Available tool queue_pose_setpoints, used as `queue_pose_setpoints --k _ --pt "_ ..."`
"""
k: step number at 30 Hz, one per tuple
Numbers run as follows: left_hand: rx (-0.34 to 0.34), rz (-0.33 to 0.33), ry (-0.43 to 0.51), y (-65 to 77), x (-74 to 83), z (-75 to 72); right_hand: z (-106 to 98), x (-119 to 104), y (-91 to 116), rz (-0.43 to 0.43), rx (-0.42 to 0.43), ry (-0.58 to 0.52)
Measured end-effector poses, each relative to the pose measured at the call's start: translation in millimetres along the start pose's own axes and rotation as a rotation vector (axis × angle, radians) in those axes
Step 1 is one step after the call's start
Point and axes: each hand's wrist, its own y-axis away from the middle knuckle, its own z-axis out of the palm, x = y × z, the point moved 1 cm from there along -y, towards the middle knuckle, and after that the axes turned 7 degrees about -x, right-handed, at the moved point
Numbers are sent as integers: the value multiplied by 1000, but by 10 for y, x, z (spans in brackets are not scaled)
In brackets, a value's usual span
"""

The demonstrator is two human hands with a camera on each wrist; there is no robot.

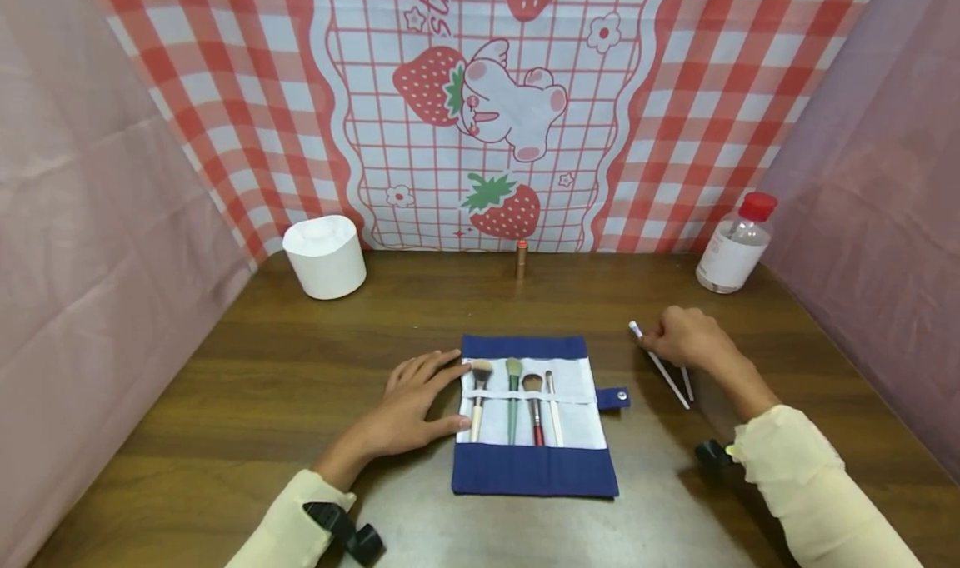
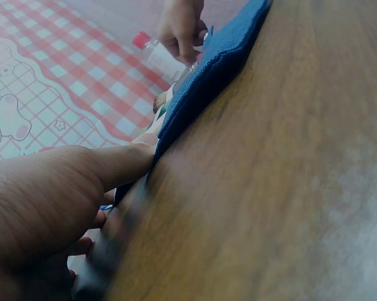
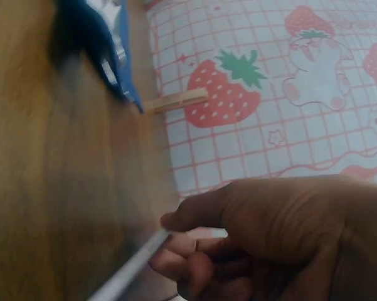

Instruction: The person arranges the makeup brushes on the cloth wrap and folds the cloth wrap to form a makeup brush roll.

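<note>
A blue fabric brush roll (image 1: 534, 472) lies unfolded on the table, white lining up. Several makeup brushes sit under its elastic band, including a green-handled brush (image 1: 513, 410) and a red-handled brush (image 1: 537, 426). My left hand (image 1: 408, 406) rests at the roll's left edge, fingers spread and thumb on the border. To the right of the roll, my right hand (image 1: 686, 339) pinches a thin white stick (image 1: 669, 379) between thumb and fingers. In the right wrist view the stick (image 3: 128, 269) slants down from the fingertips. A second thin white stick (image 1: 687, 383) shows just below that hand.
A snap strap (image 1: 613, 398) sticks out from the roll's right side. At the back stand a white container (image 1: 326, 260), a small copper tube (image 1: 522, 261) and a red-capped clear bottle (image 1: 735, 247). A strawberry-print cloth (image 1: 480, 110) hangs behind the wooden table (image 1: 225, 401).
</note>
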Motion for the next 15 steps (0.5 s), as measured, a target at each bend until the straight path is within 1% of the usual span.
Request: queue_pose_setpoints --k 3,6,10,13,15 --pt "-2 -1 2 -1 1 1 -30 -30 -5 -54 17 -43" --pt "-2 -2 2 -2 -1 4 -62 -76 -25 -139 54 -152" --pt "1 0 0 -6 -6 6 -92 -150 -58 -241 102 -368" --pt "4 1 1 -6 -9 8 -92 -211 -82 -294 95 -566" --pt "5 2 2 -5 -9 8 -75 -247 -101 -315 81 -692"
